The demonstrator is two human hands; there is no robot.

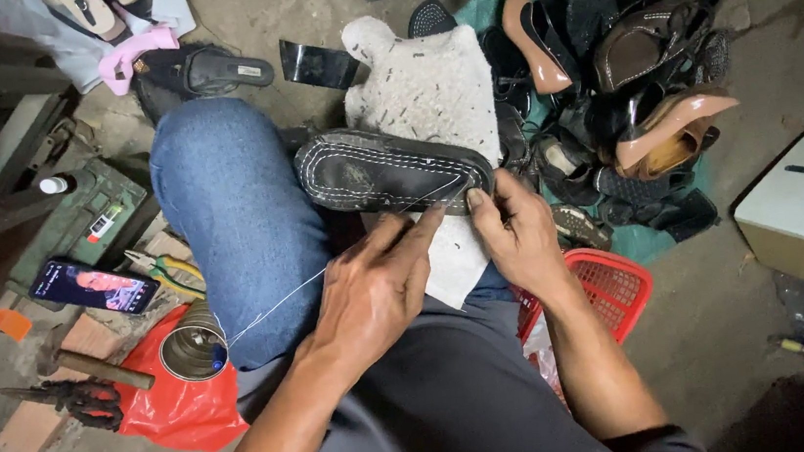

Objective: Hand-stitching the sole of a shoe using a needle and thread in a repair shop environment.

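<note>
The left hand [369,293] lies palm down over the lap, fingers stretched forward and partly closed, the index finger and thumb pinching toward the near edge of the black shoe sole [392,170]. A thin white thread [272,307] runs from under this hand back and down to the left, toward a metal tin [192,344] sitting on a red plastic bag [179,405]. The right hand [515,230] is closed in a pinch at the sole's right end, thumb and forefinger tips pressed together right at the stitched rim; what it grips is too small to tell, though the thread seems to end there.

The sole sits just ahead of both hands, touching their fingertips, propped on the person's knees over a whitish fleecy cloth [428,86]. Its long axis runs left to right with a slight downward tilt toward the right, so the right hand meets the end of it and the left hand meets the long near side. A line of white stitches follows the rim. The right hand is the nearer of the 2 to the stitching point.

Farther out: the left knee in blue jeans [233,203], a red plastic basket [609,285] beside the right forearm, a heap of dark and tan shoes [632,66] beyond, and a phone [93,285], pliers [166,270] and scissors [70,398] at the left.
</note>
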